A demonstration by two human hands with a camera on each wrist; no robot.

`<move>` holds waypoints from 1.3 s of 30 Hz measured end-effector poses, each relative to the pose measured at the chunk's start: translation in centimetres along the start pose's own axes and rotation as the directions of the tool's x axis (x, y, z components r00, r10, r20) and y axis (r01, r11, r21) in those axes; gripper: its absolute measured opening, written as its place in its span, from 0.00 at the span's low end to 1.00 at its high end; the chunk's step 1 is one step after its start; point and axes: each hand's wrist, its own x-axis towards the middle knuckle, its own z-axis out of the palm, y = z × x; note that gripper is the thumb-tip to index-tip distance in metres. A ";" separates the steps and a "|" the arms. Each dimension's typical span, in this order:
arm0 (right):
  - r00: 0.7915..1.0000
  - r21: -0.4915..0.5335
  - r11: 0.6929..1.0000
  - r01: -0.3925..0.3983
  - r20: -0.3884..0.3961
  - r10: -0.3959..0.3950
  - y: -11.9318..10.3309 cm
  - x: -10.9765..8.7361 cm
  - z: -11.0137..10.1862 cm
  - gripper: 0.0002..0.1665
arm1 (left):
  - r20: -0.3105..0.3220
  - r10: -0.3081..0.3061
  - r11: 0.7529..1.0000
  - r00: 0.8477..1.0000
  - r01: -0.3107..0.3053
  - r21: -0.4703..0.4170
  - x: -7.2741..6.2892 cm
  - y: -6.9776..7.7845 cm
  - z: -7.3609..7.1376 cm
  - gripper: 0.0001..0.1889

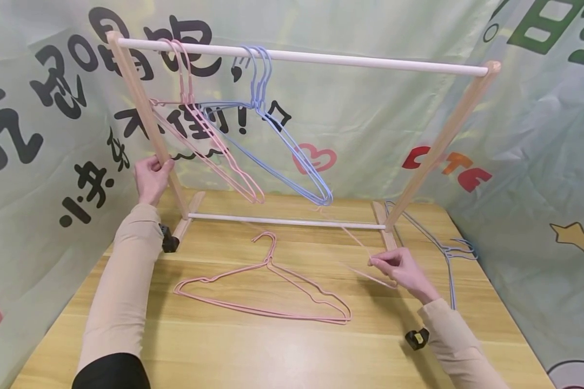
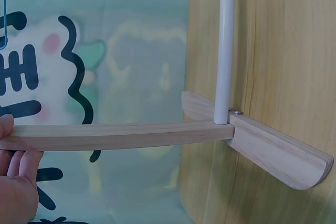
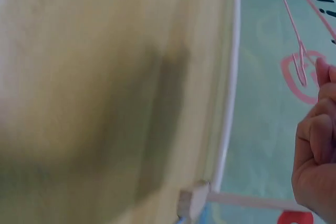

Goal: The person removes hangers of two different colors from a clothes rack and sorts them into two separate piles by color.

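Observation:
My left hand (image 1: 152,181) grips the left wooden post (image 1: 135,81) of a small clothes rack; in the left wrist view its fingers (image 2: 23,166) wrap that post. Low at the right, my right hand (image 1: 405,271) pinches a pink wire clothes hanger (image 1: 368,276), which looks blurred and thin over the table. Several pink hangers (image 1: 271,258) lie stacked on the table between my arms. From the rack's white top bar (image 1: 370,61) hang pink hangers (image 1: 224,151) at the left and blue hangers (image 1: 292,143) nearer the middle.
Blue hangers (image 1: 451,251) lie on the wooden table (image 1: 272,356) beyond my right hand. A white lower bar (image 1: 287,220) joins the rack's wooden feet, and the right post (image 1: 443,140) slants up behind that hand. Printed cloth (image 1: 370,113) closes off the back and sides.

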 end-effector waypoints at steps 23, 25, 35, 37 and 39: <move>0.919 0.058 0.998 0.012 0.392 -0.034 0.2 1.5 8.5 0.12 | 0.008 -0.009 1.000 1.000 0.008 0.016 -0.2 0.1 0.2 0.21; 0.927 0.020 0.997 0.069 0.368 -0.071 0.0 1.6 8.3 0.11 | 0.006 -0.009 1.000 1.000 0.008 0.010 -0.2 0.2 0.2 0.21; 0.980 -0.103 0.977 0.189 0.084 -0.181 -4.3 5.3 3.7 0.15 | 0.007 -0.025 1.000 1.000 0.025 0.001 -0.2 0.5 0.0 0.22; 0.983 -0.065 0.981 0.182 0.030 -0.181 -6.2 6.5 2.5 0.15 | 0.009 -0.030 1.000 1.000 0.030 0.008 -0.2 0.4 -0.1 0.22; 0.982 -0.012 0.982 0.188 -0.014 -0.188 -8.1 7.7 1.6 0.17 | 0.013 -0.027 0.999 1.000 0.026 0.019 -0.2 0.3 -0.1 0.22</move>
